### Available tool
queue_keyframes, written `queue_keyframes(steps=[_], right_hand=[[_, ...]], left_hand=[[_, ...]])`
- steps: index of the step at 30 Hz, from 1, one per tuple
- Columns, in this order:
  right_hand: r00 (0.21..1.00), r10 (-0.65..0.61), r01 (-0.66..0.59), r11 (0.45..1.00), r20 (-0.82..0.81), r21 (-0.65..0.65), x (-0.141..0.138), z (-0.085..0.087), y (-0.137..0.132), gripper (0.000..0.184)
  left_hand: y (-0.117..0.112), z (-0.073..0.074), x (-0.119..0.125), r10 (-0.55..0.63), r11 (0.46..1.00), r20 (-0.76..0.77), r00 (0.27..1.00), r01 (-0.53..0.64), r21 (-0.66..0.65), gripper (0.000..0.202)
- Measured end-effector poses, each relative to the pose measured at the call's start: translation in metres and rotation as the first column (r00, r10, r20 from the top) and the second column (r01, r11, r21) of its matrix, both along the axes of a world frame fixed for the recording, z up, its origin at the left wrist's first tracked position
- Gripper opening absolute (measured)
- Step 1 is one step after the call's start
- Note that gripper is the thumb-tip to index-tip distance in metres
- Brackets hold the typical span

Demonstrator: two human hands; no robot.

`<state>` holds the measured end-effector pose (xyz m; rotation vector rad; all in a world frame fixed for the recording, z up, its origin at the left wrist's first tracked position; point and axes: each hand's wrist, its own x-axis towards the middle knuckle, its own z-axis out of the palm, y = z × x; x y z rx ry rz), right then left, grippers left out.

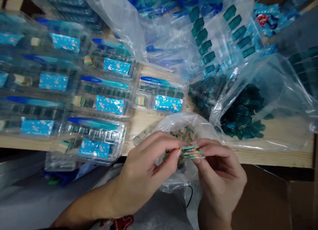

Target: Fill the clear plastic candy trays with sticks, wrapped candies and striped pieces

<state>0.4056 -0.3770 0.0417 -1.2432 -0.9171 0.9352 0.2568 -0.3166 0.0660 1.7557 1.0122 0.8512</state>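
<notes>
1. The left hand point(146, 163) and the right hand point(221, 170) are both pinching one stack of striped pieces point(191, 152) between thumb and fingertips, the left hand gripping its 9 o'clock end, the right hand its 3 o'clock end.
2. That stack is being held over a small clear bag point(203, 124); just toward 12 o'clock from the fingertips, loose striped pieces point(186, 133) are showing inside.
3. As for what seems done: from 9 to 11 o'clock of the hands, clear trays are lying in rows, and the ones sharp enough to read are looking stocked. The nearest tray point(150, 100), at 11 o'clock, is holding a long blue item point(155, 80), a row of dark teal pieces point(171, 91), a speckled blue packet point(168, 103) and a striped bundle point(140, 100). Trays farther toward 9 o'clock are blurring, so their full contents are unclear.
4. As for what seems left: the held stack is not lying in any tray, and plenty of stock is remaining loose. A clear bag point(280, 77) at 2 o'clock is containing dark teal chunks point(244, 115); a larger bag point(111, 11) toward 12 o'clock is containing blue objects point(174, 1).
</notes>
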Motion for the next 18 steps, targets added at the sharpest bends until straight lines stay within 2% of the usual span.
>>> queue_keyframes(steps=[3, 5, 7, 9, 11, 13, 18], right_hand=[[0.983, -0.050, 0.046, 0.999, 0.177, 0.029, 0.000, 0.001, -0.007, 0.029], [0.974, -0.071, 0.062, 0.997, 0.215, 0.048, 0.001, 0.002, -0.010, 0.027], [0.981, -0.079, 0.071, 0.996, 0.177, 0.050, 0.000, 0.003, -0.010, 0.023], [0.997, -0.046, 0.045, 0.999, 0.063, 0.028, -0.001, 0.004, -0.009, 0.015], [0.997, 0.013, -0.012, 1.000, -0.081, 0.004, -0.003, 0.005, -0.007, 0.009], [0.987, 0.042, -0.041, 0.999, -0.157, 0.008, -0.005, 0.005, -0.006, 0.007], [0.992, -0.081, 0.084, 0.996, -0.098, 0.032, -0.012, 0.005, -0.011, 0.015]], left_hand=[[0.000, 0.001, -0.004, -0.044, 0.999, -0.037, 0.998, 0.045, 0.011, 0.017], [0.001, 0.002, -0.007, -0.104, 0.994, -0.031, 0.994, 0.105, 0.011, 0.020], [0.002, 0.002, -0.009, -0.156, 0.988, -0.006, 0.988, 0.156, 0.008, 0.022], [0.003, 0.001, -0.009, -0.176, 0.984, 0.040, 0.984, 0.176, -0.002, 0.020], [0.002, 0.000, -0.008, -0.158, 0.987, 0.096, 0.983, 0.161, -0.026, 0.016], [0.000, -0.002, -0.007, -0.123, 0.990, 0.132, 0.984, 0.130, -0.046, 0.013], [-0.005, -0.004, -0.007, -0.123, 0.992, 0.141, 0.982, 0.120, 0.028, 0.013]])
